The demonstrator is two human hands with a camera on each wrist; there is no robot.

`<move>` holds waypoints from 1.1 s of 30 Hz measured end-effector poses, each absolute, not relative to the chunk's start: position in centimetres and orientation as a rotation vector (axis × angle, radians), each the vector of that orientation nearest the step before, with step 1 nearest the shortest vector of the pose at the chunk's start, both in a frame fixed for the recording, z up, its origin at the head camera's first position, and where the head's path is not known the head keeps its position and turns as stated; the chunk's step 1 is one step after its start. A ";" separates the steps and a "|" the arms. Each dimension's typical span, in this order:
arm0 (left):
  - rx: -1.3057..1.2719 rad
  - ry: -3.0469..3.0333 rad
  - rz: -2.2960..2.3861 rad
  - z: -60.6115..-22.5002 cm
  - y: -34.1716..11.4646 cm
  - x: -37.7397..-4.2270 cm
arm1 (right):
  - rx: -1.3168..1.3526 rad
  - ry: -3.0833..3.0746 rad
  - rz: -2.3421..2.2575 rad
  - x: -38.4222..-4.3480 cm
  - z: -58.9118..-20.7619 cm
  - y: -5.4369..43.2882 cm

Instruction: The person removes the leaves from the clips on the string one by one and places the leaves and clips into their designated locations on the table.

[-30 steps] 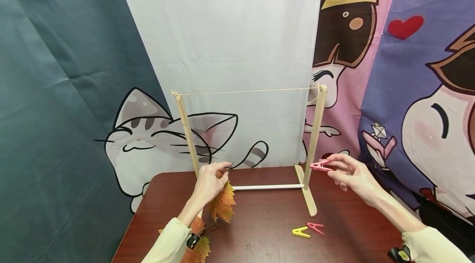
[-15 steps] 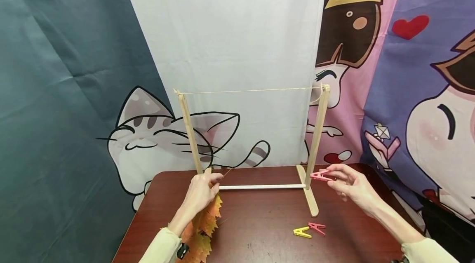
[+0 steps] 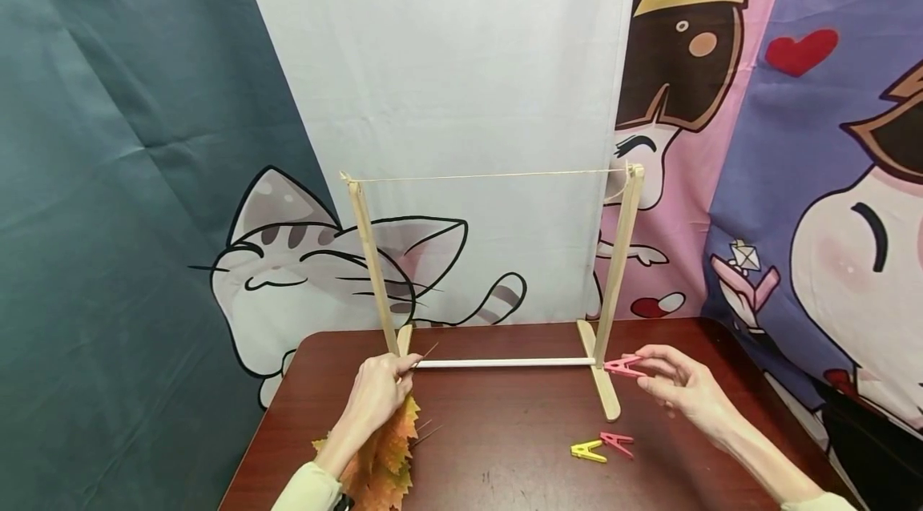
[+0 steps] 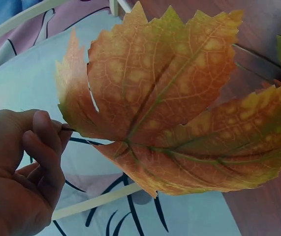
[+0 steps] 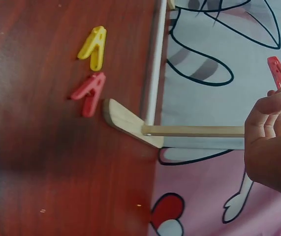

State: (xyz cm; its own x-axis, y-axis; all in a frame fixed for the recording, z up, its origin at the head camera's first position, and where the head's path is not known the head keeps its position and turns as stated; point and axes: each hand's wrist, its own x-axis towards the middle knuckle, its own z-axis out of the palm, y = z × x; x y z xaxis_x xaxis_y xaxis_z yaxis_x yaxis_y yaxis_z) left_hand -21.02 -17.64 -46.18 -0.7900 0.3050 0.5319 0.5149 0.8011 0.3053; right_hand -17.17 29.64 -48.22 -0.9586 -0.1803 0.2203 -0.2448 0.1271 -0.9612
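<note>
My left hand (image 3: 378, 389) pinches the thin stem of an orange-green maple leaf (image 4: 165, 93), whose blade spreads out beside the fingers in the left wrist view. More leaves lie under that wrist, partly hidden by it. On the right, my right hand (image 3: 685, 383) holds a pink clothespin (image 3: 624, 366) between thumb and fingers, its tip pointing left, overlapping the foot of the rack in the head view. A yellow clothespin (image 3: 588, 451) and another pink clothespin (image 5: 88, 93) lie side by side on the table, below the right hand.
A wooden rack (image 3: 616, 263) stands on the brown table (image 3: 505, 431), with a string (image 3: 483, 175) stretched between its post tops. A white rod (image 3: 505, 364) joins the posts low down. Printed cloth (image 3: 469, 54) hangs behind.
The left hand has moved down and left, taking the maple leaf along. My right hand has lowered slightly, still holding the pink clothespin.
</note>
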 end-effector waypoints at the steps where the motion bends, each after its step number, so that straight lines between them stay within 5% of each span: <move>1: -0.608 -2.526 -0.609 -46.3 -17.8 -20.9 | 0.417 -2.330 1.993 -17.0 -48.5 29.6; 21: -0.578 -2.576 -0.499 -48.8 -19.6 -19.7 | 0.387 -2.362 2.094 -14.3 -53.6 29.4; 33: -0.494 -2.726 -0.464 -49.8 -19.9 -19.1 | 0.023 -2.353 2.356 -13.1 -55.5 29.0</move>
